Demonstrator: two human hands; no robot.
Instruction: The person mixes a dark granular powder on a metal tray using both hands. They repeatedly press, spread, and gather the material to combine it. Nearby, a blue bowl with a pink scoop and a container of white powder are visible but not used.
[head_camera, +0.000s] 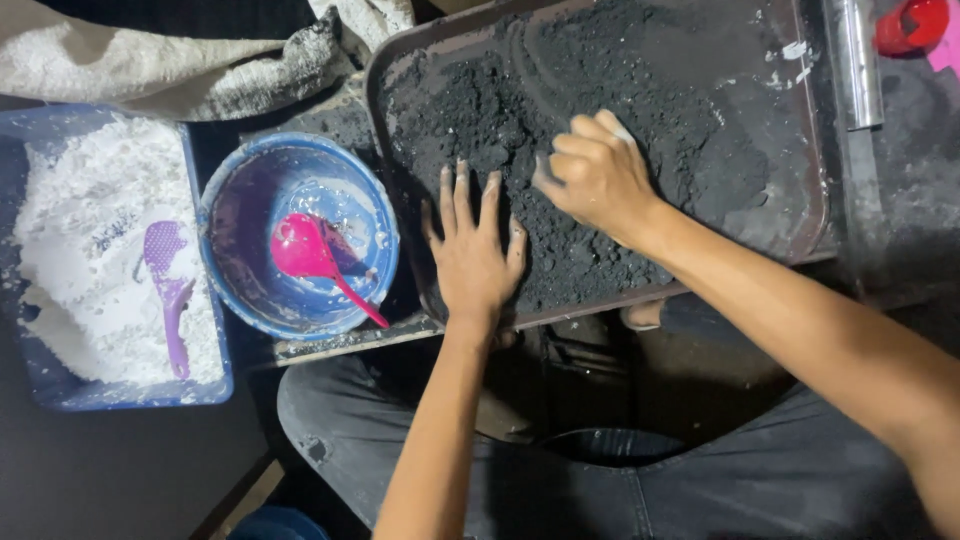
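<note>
We look down over dark trousers (620, 480) at two bare hands working a tray (815, 215) heaped with black powder (600, 90). Our left hand (472, 250) lies flat on the near edge of the heap, fingers (460, 195) spread wide and holding nothing; our right hand (598, 175) is curled half-closed into the powder, though we cannot tell whether it has a clump in its grip. The tray's near rim hangs just above our lap, so a hard press or a sweep toward us could, in our judgement, push powder over the edge onto the trousers. Just left of the tray sits a blue bowl (230, 260) with a pink spoon (310, 255) in it; a careless elbow might knock it. Farther left, a blue tub (210, 390) of white powder (80, 250) with a purple scoop (170, 285) could be soiled by stray black dust.
</note>
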